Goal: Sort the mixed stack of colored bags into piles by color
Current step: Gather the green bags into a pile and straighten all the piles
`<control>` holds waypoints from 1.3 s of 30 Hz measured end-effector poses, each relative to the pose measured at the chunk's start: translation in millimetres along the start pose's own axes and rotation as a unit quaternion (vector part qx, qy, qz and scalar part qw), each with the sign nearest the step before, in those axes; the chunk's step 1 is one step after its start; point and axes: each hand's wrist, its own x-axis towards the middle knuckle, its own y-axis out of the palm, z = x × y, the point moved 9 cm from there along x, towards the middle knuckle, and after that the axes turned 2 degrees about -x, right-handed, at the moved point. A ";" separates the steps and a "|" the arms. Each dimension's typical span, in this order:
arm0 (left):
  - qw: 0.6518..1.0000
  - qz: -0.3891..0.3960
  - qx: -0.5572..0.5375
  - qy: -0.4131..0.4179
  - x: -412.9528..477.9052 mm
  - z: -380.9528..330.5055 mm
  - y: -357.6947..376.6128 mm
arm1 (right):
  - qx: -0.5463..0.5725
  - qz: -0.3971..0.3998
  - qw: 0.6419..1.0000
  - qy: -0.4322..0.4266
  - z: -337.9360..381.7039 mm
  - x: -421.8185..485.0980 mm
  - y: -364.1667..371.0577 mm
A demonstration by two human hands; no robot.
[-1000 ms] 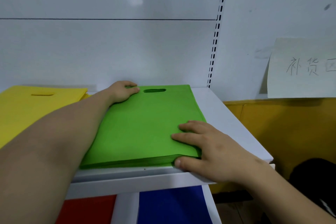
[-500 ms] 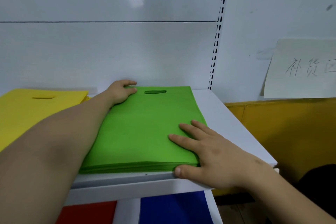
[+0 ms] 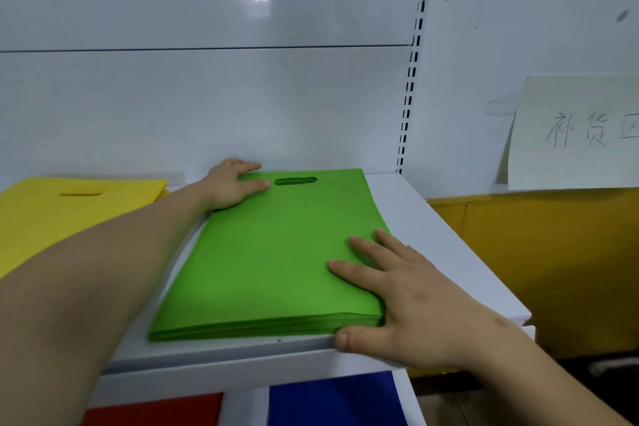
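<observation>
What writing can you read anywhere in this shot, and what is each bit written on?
"补货", then a third character cut off by the frame edge, possibly "区": handwritten on the paper sheet on the wall at the right.
No other text: the green bags and the yellow bags show no print or label.

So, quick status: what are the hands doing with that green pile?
Left hand flat on green pile, far corner. Right hand flat on near corner, thumb at its edge. Yellow pile apart, to the left.
</observation>
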 end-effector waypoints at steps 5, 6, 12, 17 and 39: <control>0.999 0.053 0.003 0.000 -8.1 -0.7 14.6 | -0.008 0.032 0.999 -0.002 2.0 2.2 4.4; 0.999 0.045 -0.004 0.000 -7.3 -0.3 13.3 | -0.009 0.032 0.999 -0.002 1.9 2.2 4.2; 0.999 0.010 -0.047 0.009 -7.0 -5.4 5.1 | -0.010 0.050 0.999 -0.005 4.3 0.0 3.9; 1.000 -0.002 -0.015 -0.020 -16.1 -9.4 -3.8 | 0.085 0.050 0.995 0.016 -7.0 8.1 -36.8; 0.997 0.039 -0.035 -0.062 -150.0 -24.4 -6.9 | 0.106 -0.063 0.978 0.170 -91.0 180.1 -23.9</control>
